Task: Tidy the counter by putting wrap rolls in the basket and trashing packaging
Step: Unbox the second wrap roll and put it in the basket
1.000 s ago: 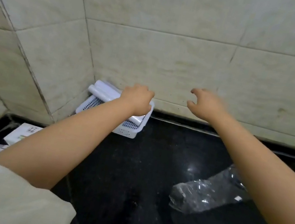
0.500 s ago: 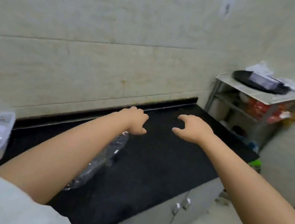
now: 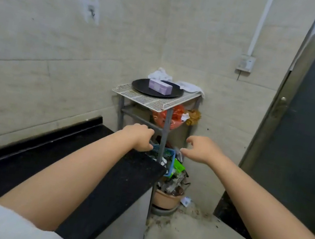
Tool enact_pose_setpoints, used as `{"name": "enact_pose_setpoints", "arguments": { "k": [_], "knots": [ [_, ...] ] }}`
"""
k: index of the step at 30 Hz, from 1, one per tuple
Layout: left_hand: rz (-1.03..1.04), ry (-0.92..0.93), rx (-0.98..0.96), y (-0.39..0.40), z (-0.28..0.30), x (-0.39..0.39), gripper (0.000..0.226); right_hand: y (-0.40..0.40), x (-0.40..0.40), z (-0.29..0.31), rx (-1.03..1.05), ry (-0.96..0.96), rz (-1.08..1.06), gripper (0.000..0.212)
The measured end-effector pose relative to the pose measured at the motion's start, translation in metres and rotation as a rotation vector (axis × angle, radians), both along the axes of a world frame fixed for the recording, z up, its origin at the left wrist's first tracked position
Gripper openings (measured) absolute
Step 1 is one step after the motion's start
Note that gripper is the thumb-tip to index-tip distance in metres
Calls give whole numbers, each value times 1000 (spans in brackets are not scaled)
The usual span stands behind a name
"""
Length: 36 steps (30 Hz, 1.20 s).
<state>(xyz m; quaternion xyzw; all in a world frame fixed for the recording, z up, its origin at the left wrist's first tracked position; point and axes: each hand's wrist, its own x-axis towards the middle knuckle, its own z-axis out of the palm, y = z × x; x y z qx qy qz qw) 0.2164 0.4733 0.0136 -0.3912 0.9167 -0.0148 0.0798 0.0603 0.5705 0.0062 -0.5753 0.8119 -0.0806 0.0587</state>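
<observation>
Hands [image 3: 169, 144] empty, blue bin [image 3: 167, 160] contents unclear behind rack leg [image 3: 164, 135]

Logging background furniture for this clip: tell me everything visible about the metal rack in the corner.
The metal rack stands upright in the corner of the tiled walls, just past the end of the black counter. It has grey tubular legs and crossbars and a pale wire-grid top shelf. On top sit a black round tray carrying a purple box, with white cloths behind. A red plastic bag fills the middle level; a blue basket and clutter sit lower down.
</observation>
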Motion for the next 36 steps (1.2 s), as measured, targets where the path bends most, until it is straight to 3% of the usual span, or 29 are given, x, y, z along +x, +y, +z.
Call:
{"name": "enact_pose_setpoints", "arguments": {
  "k": [11, 14, 23, 30, 36],
  "knots": [
    [33, 65, -38, -150, 20, -155, 53, -133, -165, 19, -114, -11, 28, 36],
    [67, 81, -5, -211, 20, -185, 58, -194, -203, 23, -123, -32, 30, 36],
    [288, 201, 57, -375, 21, -246, 45, -390, -278, 35, -147, -74, 102, 22],
    [494, 193, 50, -439, -7, -249, 49, -525, -271, 13, -72, -127, 296, 52],
    [655, 257, 82, -466, -26, -230, 52, -593, -269, -27, -64, -161, 384, 80]
  ]
}}
